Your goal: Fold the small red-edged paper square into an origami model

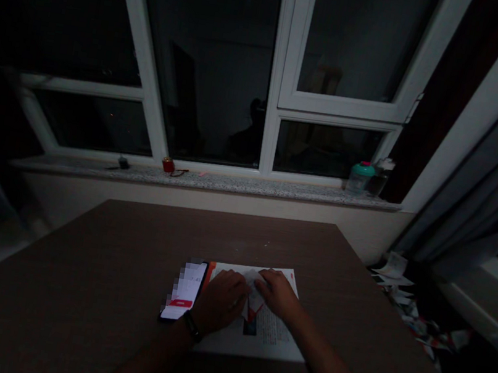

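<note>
A small folded piece of paper (254,299), white with red-orange edging, is between my two hands. My left hand (223,300), with a dark band on the wrist, has its fingers curled onto the paper's left side. From the right, my right hand (278,292) pinches its upper right part; the fingertips are partly hidden. Both hands are over a printed sheet or booklet (274,347) with text and a dark picture, lying flat on the table. Just left of my left hand lies a phone (187,289) with its screen lit.
The brown table (75,285) reaches toward a stone windowsill (230,184). On the sill stand a teal-lidded bottle (361,177), a clear bottle (380,176), a small red container (168,165) and a small dark bottle (123,162). Scattered papers (416,317) lie beyond the table's right edge.
</note>
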`<action>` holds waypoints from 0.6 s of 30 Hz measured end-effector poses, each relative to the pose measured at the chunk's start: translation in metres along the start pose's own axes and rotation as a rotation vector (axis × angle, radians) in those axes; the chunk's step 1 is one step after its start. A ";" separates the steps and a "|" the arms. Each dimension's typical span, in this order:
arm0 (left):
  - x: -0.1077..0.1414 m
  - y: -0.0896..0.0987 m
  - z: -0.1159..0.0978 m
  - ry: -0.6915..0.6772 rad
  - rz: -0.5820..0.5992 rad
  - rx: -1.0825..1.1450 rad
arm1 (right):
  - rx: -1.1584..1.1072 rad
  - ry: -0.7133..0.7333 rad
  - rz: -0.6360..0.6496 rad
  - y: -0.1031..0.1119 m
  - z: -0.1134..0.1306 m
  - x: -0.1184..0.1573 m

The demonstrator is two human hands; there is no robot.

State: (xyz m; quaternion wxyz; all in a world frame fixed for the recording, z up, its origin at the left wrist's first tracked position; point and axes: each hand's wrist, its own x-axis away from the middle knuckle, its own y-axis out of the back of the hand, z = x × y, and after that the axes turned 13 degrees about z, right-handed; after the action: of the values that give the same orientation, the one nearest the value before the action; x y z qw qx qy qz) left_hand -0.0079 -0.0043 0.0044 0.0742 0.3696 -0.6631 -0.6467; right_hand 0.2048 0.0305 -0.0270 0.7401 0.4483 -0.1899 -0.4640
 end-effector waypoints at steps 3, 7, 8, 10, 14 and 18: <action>0.000 0.000 -0.001 -0.056 0.070 -0.052 | 0.024 -0.017 0.000 0.000 0.000 -0.002; -0.002 -0.002 -0.001 -0.069 0.216 -0.095 | 0.019 -0.032 0.003 -0.001 -0.001 -0.003; -0.002 -0.003 -0.001 -0.060 0.245 -0.102 | 0.016 -0.033 -0.003 -0.001 -0.001 -0.004; -0.004 -0.005 -0.003 -0.032 0.283 -0.111 | 0.012 -0.029 -0.019 -0.002 -0.002 -0.005; -0.007 -0.009 -0.006 0.006 0.291 -0.115 | -0.017 -0.031 -0.028 -0.005 -0.005 -0.006; -0.006 -0.010 -0.007 -0.009 0.267 -0.085 | 0.000 -0.056 -0.015 -0.006 -0.005 -0.006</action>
State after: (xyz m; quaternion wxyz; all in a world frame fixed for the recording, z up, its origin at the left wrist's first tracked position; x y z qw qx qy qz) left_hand 0.0038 -0.0051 -0.0011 0.1723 0.2720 -0.6787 -0.6601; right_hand 0.2022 0.0376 -0.0334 0.7311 0.4363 -0.2072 -0.4819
